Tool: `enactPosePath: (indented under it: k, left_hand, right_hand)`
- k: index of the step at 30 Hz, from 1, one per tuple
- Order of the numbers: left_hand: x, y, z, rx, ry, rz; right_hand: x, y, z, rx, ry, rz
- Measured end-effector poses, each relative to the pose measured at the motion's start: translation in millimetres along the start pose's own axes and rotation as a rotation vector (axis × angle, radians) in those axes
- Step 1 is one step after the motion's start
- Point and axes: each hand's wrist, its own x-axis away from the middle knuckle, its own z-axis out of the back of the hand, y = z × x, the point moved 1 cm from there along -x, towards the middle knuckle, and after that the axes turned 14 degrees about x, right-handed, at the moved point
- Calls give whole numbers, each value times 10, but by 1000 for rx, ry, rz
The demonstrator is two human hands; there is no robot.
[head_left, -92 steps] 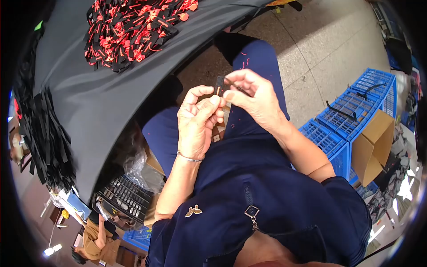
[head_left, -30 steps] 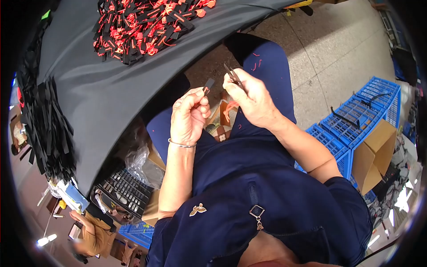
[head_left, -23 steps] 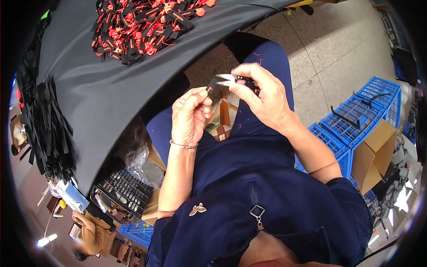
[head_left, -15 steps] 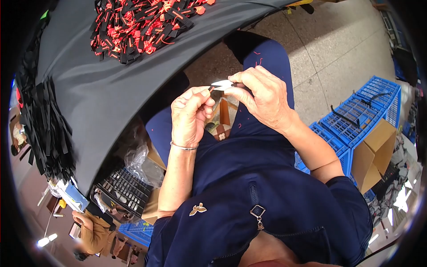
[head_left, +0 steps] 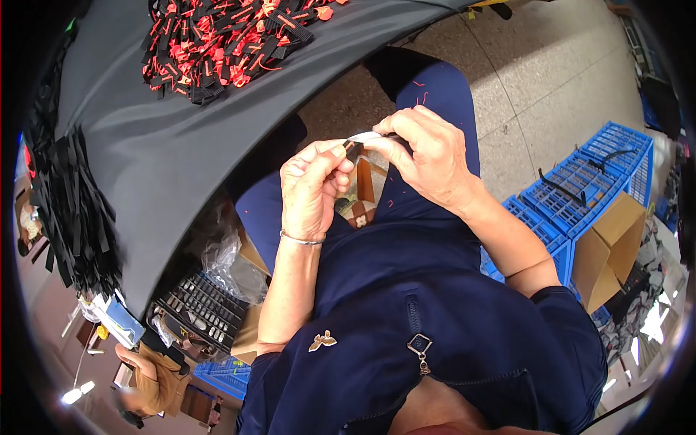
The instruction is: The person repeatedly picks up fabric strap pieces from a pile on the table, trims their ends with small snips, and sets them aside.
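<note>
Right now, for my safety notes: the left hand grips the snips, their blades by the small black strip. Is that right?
Wrong hand: the head view shows the right hand gripping the snips, not the left hand. Their blades are indeed by the black strip.

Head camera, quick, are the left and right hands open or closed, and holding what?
Left hand: closed, pinching a small black strap between thumb and fingers.
Right hand: closed on snips, blades at the strap.
</note>
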Motion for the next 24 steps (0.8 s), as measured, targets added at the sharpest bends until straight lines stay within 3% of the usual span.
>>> enactPosePath:
  k: [9,24]
  left_hand:
    - [-59,-44,66,182,-23,81]
    - [-47,-35,38,168,-33,80]
  right_hand:
    - [4,30,54,-5,11,-12]
    - [45,35,30,32,59,27]
